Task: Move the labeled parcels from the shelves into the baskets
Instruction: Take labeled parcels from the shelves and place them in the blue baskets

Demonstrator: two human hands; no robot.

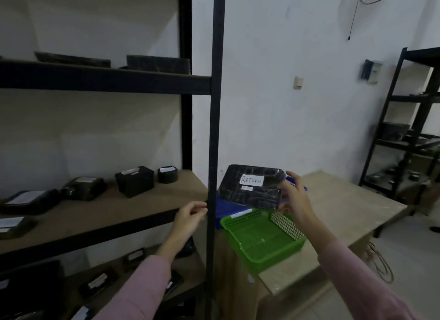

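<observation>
The person's pink sleeves fill the bottom of the view, reaching forward. The right hand holds a flat black parcel with a white label reading "RETURN"; its fingers are clamped on the parcel's right edge, thumb in front and the rest behind. The parcel hangs tilted just left of those fingers, above the blue basket and the green basket on the wooden surface, not yet released. The left hand is loosely curled and grasps nothing, close to the shelf post. The green basket looks empty; the blue one's contents cannot be made out. Many labeled parcels remain on the shelves left of the left hand, so the task seems barely begun.
</observation>
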